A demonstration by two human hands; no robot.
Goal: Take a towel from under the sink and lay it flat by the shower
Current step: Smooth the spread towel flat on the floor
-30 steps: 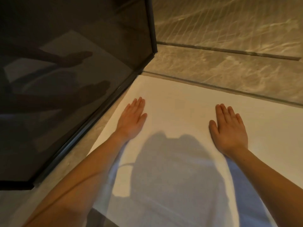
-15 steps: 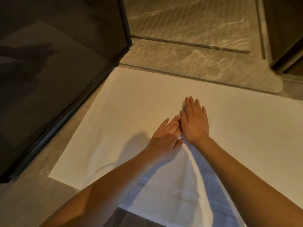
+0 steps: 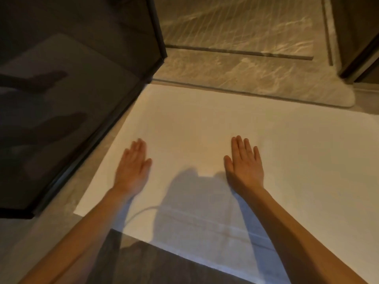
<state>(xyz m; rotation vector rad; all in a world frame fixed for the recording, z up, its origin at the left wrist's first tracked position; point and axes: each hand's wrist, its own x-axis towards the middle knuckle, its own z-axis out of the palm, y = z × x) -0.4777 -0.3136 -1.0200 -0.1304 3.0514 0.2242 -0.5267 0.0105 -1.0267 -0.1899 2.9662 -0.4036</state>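
Hands [image 3: 133,169] now apart, towel [image 3: 205,124] under.

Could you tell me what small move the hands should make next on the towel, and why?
Probably lift both palms away: the towel already lies spread flat beside the shower threshold, and the left hand and right hand rest open on it with no obvious wrinkle between them.

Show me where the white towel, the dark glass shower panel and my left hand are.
white towel [image 3: 194,128], head view, bare middle of the cloth beyond the hands.
dark glass shower panel [image 3: 67,95], head view, tinted pane.
left hand [image 3: 133,167], head view, back of the hand, flat on the towel.
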